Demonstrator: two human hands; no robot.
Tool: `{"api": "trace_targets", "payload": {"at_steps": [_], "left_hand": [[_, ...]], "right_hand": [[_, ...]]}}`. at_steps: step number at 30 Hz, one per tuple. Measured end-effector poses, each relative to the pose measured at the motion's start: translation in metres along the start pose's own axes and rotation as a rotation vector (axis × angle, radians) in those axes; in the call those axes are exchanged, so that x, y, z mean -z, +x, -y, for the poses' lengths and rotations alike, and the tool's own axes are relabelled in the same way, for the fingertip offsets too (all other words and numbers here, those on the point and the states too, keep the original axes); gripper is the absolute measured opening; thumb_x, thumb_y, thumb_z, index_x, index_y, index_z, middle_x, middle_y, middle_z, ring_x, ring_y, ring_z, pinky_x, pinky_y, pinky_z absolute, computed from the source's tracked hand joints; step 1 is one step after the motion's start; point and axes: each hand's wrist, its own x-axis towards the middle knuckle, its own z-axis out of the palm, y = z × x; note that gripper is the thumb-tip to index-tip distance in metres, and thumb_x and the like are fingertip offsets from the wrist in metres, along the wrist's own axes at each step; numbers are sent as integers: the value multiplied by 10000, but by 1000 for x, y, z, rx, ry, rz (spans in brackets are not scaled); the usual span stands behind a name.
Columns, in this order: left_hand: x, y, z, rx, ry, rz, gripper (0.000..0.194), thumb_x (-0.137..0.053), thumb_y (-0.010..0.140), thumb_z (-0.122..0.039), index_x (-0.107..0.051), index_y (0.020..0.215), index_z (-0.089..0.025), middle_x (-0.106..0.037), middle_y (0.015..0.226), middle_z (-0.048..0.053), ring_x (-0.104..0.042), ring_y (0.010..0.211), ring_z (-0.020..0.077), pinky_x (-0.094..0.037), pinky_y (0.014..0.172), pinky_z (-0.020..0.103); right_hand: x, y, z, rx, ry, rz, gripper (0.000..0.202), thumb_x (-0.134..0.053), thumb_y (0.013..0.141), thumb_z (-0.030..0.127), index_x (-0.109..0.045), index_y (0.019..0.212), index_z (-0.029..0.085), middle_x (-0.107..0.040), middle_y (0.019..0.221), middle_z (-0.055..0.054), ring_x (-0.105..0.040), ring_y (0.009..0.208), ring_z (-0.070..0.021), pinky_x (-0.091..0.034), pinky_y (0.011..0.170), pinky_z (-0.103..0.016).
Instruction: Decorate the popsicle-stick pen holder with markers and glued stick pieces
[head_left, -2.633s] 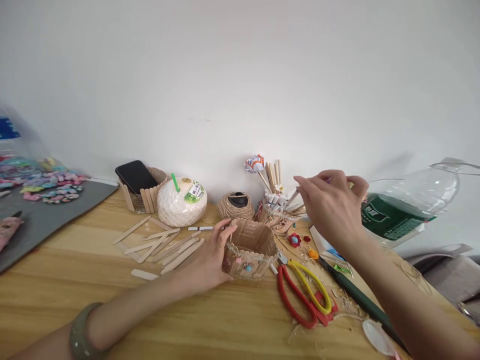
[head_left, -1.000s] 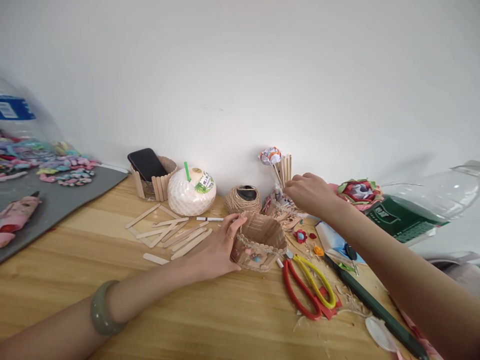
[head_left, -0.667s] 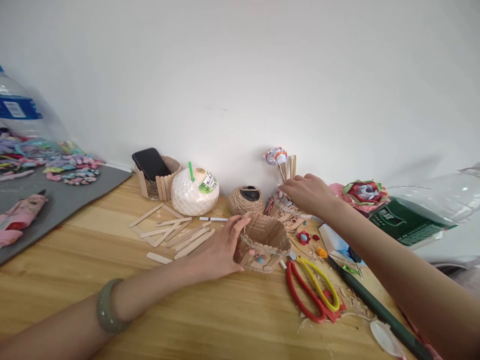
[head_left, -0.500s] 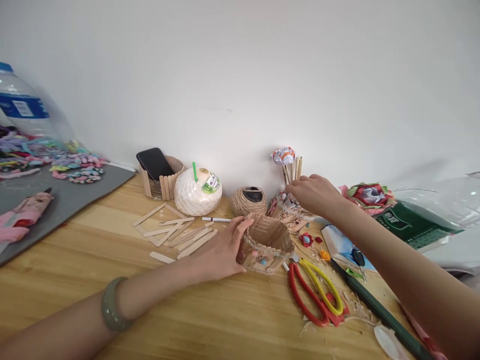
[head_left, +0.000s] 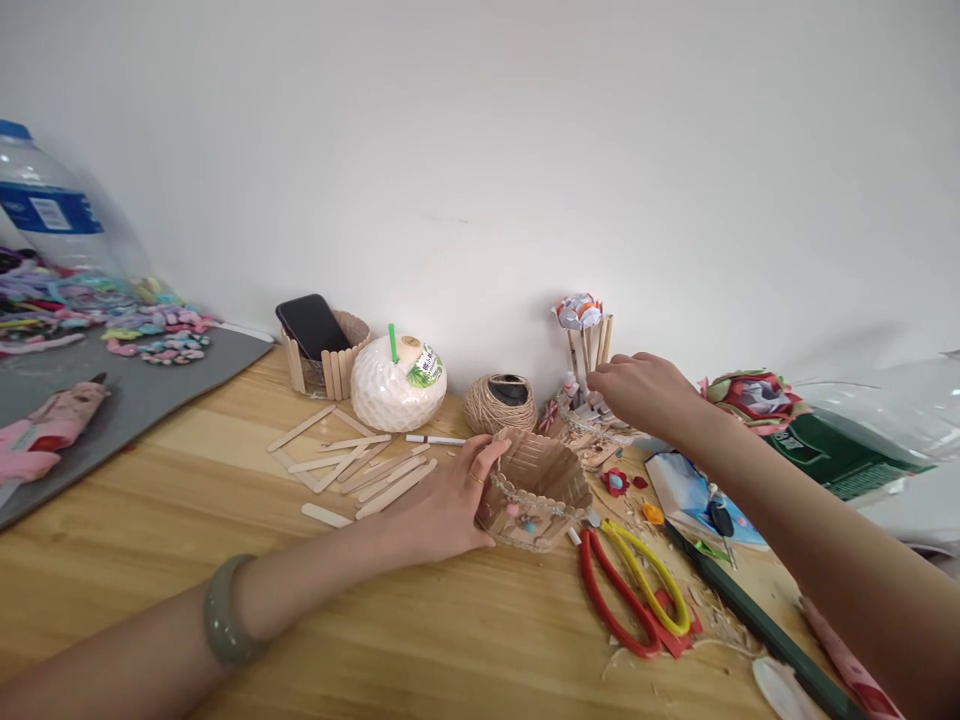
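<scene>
My left hand is closed on the left wall of a small basket made of popsicle sticks, its thumb low on the outside. The basket is tilted on the table, its opening showing, with a beaded string and small pink and blue beads on its front. Farther back, my right hand is closed around thin wooden sticks, though its fingertips are partly hidden. Beside those sticks stands a crumpled white and orange paper flower on a stem. Wood scraps and small bits lie under that hand.
Loose popsicle sticks, a wrapped white coconut, a twine ball and a stick holder with a phone lie left. Red and yellow-handled scissors, a dark green tool and a green bag are right.
My right hand has shifted slightly right, and the sticks and paper flower have moved right with it. My left hand and the basket stay nearly the same.
</scene>
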Motion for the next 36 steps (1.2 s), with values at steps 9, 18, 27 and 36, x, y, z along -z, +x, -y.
{"api": "trace_targets", "payload": {"at_steps": [9,18,27,36], "left_hand": [[3,2,-3,13,28,17,1103,-788,563,-149,-116,1424,-299,-203,1480,161,-414,1259,361,-444,946,535],[6,3,-10,29,41,32,1114,-795,572,-147,-82,1412,-309,-225,1461,168,-419,1248,364,-460,931,540],[5,2,-10,-22,57,30,1108,-765,605,-138,-21,1407,-313,-203,1453,176,-371,1286,360,-458,939,522],[5,-1,-6,-45,47,23,1110,-747,636,-157,6,1436,-310,-195,1488,162,-324,1327,354,-396,1011,540]], "right_hand": [[-1,0,1,-17,80,-2,306,-470,807,28,-669,989,173,-719,1004,-91,-624,976,-239,-409,702,-316],[9,18,15,-156,108,27,275,-468,900,269,-711,865,145,-727,924,-150,-638,909,-264,-401,687,-330],[29,14,17,-228,136,25,200,-499,834,124,-699,830,120,-717,908,-156,-652,860,-271,-379,586,-296],[68,-40,13,-412,321,-401,222,-479,854,247,-673,925,163,-692,989,-93,-641,735,-225,-364,521,-289]]}}
